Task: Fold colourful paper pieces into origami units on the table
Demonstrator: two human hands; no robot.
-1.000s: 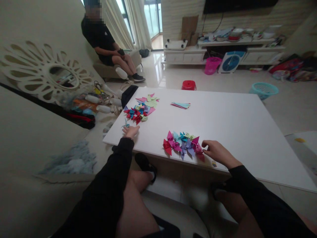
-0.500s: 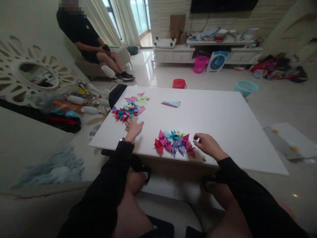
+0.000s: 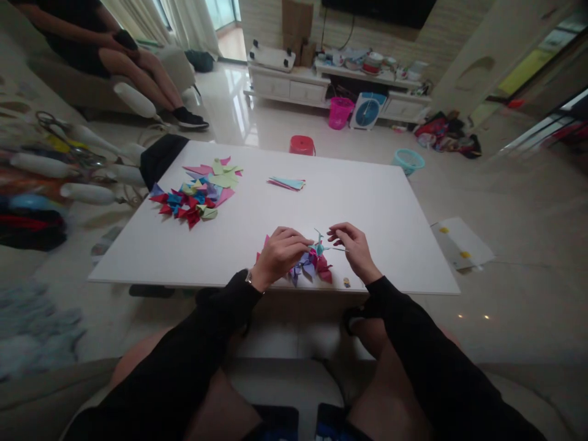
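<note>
Tiled living room, big white table [image 3: 376, 208] across the middle, and at about 5 o'clock from the table's centre a teal paper crane [image 3: 320, 248] is up over a cluster of folded paper [image 3: 309, 266]. Left hand [image 3: 281, 252] looks closed in a fingertip pinch on one side of it; right hand [image 3: 357, 246] is loosely curled, fingers parted, can't tell if it touches the thin point sticking out at 3 o'clock. I'd guess it's super light, crisp along the folds and easy to crush, so pinch the thick folded body, not the skinny tips. Half a second ago the left hand was by the 10 o'clock pile [image 3: 190, 203]; now it's next to the right
</note>
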